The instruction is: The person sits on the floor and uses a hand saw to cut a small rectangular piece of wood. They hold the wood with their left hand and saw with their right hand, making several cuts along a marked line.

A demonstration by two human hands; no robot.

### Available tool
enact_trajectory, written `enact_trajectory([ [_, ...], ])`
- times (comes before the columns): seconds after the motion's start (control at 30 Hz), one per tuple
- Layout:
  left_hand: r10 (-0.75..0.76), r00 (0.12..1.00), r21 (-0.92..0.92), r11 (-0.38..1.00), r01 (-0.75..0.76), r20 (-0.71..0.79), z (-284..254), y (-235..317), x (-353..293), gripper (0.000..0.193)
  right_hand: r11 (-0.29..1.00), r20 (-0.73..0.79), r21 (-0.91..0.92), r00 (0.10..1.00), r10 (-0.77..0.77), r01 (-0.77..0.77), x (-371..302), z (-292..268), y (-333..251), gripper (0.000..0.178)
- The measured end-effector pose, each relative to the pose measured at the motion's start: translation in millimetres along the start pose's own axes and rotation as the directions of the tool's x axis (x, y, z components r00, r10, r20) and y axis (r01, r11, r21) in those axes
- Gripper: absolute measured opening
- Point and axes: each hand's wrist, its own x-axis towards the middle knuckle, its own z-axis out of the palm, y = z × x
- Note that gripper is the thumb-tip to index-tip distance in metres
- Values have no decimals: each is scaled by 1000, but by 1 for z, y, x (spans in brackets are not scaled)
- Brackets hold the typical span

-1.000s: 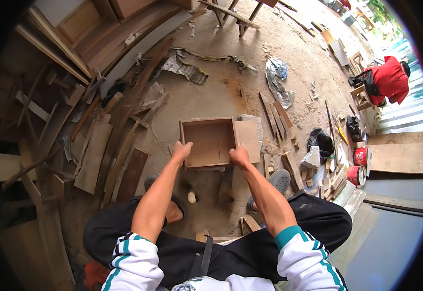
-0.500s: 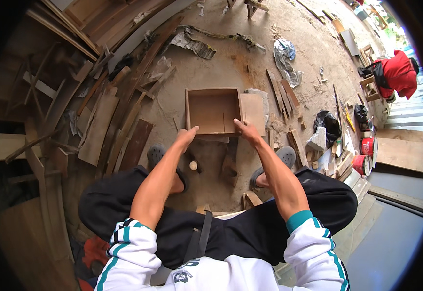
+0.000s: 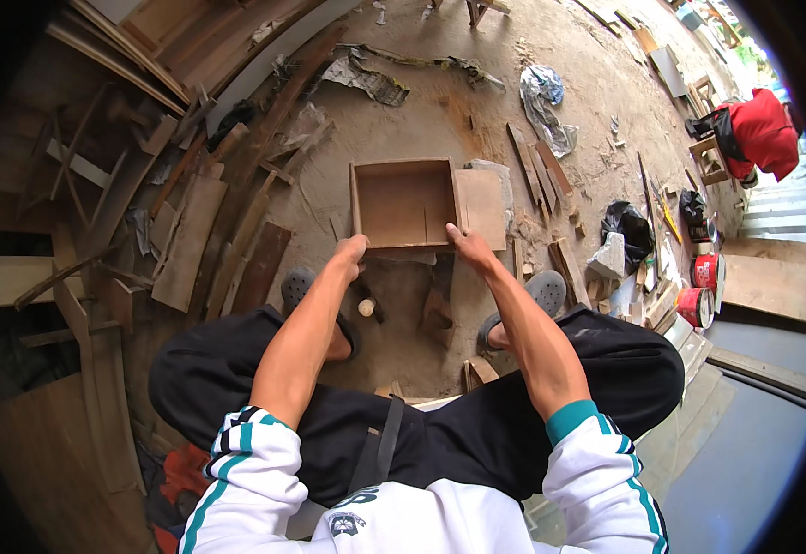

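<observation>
A shallow wooden drawer [image 3: 403, 189] with an open top is held out in front of me between my knees. My left hand [image 3: 351, 253] grips its near left corner, fingers wrapped underneath. The near right corner is in my right hand [image 3: 470, 246], with the thumb on the rim. Inside, the drawer holds nothing, and a thin dark line runs across part of its bottom near the right side. A flat light-brown board [image 3: 481, 208] shows just to the right of the drawer. Below the drawer, a hammer-like tool with a pale round end [image 3: 366, 307] lies on the ground.
Loose planks [image 3: 191, 245] crowd the left side. More wood strips [image 3: 537, 171], a crumpled plastic sheet [image 3: 543, 102], a black bag [image 3: 626, 231] and red cans [image 3: 696, 307] lie to the right. A person in red [image 3: 761, 134] is bent over at the far right.
The drawer and both hands have shifted slightly away from me. My left hand has turned a little, its fingers more under the corner. Both hands keep their hold.
</observation>
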Motion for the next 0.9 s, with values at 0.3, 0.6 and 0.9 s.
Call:
enact_trajectory([
  [0.3, 154, 975, 310, 946, -98, -161, -26, 13, -43, 117, 924, 24, 335, 981, 191, -188, -48, 4, 4, 80],
  [0.6, 810, 543, 745, 499, -442, -220, 36, 30, -87, 115, 977, -103, -148, 985, 140, -154, -96, -37, 99, 61],
  [0.9, 883, 448, 757, 197, -622, 139, 121, 37, -118, 102, 945, -198, -189, 953, 228, -265, -157, -76, 115, 61],
])
